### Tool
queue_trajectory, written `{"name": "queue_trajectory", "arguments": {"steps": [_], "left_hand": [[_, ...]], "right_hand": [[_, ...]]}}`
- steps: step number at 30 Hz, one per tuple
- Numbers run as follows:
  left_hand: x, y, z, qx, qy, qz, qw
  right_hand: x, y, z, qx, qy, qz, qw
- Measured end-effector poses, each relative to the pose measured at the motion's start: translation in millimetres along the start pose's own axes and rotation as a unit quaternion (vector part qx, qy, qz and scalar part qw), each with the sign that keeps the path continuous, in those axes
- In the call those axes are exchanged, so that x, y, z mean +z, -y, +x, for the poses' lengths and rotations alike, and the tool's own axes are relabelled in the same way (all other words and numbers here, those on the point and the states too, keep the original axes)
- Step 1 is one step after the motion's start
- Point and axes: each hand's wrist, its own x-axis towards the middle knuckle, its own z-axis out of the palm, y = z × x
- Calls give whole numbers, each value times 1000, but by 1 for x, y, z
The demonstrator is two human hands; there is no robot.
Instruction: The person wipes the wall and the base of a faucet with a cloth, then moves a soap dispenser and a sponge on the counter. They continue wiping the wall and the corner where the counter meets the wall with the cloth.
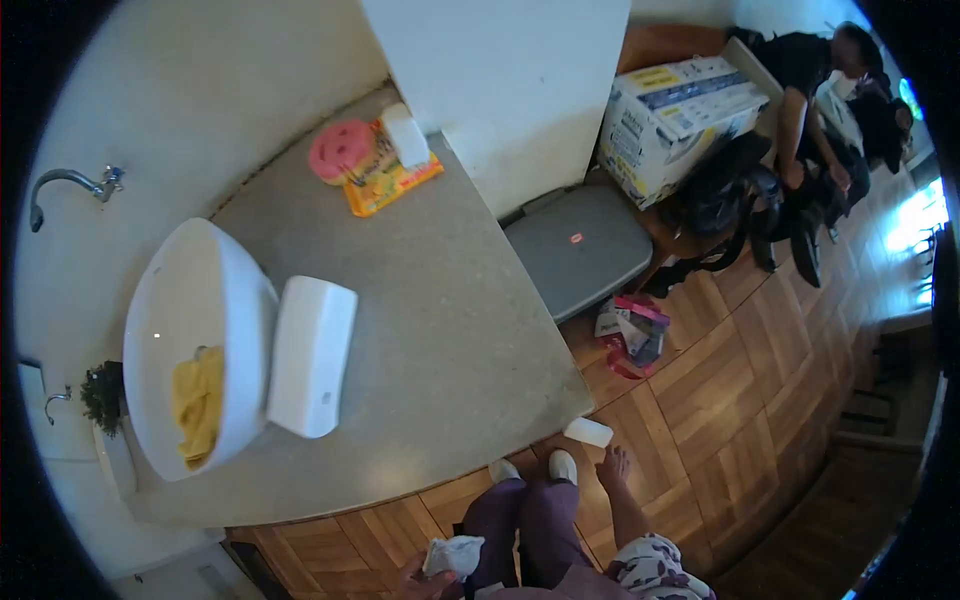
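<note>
Our left hand (pixel 425 575) sits low at the bottom edge of the view, fingers curled around a crumpled white cloth (pixel 453 555) that it holds bunched beside our thigh. Our right hand (pixel 613 468) hangs down on the other side with its fingers loosely spread and nothing in it; it hovers just beside a small white bottle (pixel 588 432) lying on its side on the wooden floor (pixel 720 400), close to it, though we cannot tell whether the fingertips touch it. Between the hands we see our purple trousers (pixel 530 520) and two white shoes (pixel 532 468) planted at the foot of the counter.

The grey counter (pixel 430 330) spreads out ahead of us. On it stands a white basin (pixel 185 300) with a yellow cloth (pixel 198 402) lying inside, and touching the basin's rim is a white rectangular box (pixel 310 355). Farther back, near the wall, a pink round object (pixel 338 150) rests on a yellow packet (pixel 392 180), with a small white block (pixel 405 135) on top. A tap (pixel 70 185) juts from the wall above the basin.

To the right, a grey bin lid (pixel 580 245) sits beside the counter, a colourful bag (pixel 632 335) lies on the floor, and a large cardboard box (pixel 675 115) stands next to a seated person in dark clothes (pixel 810 90).
</note>
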Motion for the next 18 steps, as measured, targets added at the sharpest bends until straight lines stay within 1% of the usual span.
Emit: {"name": "queue_trajectory", "arguments": {"steps": [1, 5, 8, 9, 11, 13, 14, 15, 16, 18], "left_hand": [[4, 2, 13, -29, -1, 13, 999], [17, 27, 66, -80, -19, 20, 996], [26, 34, 100, -97, -27, 27, 995], [27, 36, 109, -105, -32, 27, 994], [30, 39, 118, -110, -43, 27, 993], [31, 41, 123, -111, -53, 24, 992], [32, 42, 124, -112, -58, 21, 992], [33, 42, 125, -109, -65, 19, 992], [35, 45, 125, -105, -69, 18, 992], [35, 42, 122, -103, -80, 9, 991]], "right_hand": [[41, -9, 27, 31, 65, -39, 997], [137, -15, 101, 16, 93, -44, 995], [199, -26, 148, -50, -67, -154, 985], [211, -29, 155, -57, -69, -144, 986], [222, -33, 168, -82, -70, -186, 977], [257, -43, 188, -112, -118, -153, 975], [254, -42, 188, -88, -61, -86, 991], [238, -39, 184, -70, -26, -105, 992], [275, -51, 197, -126, -226, -170, 951], [303, -62, 209, -109, -209, -206, 950]]}}
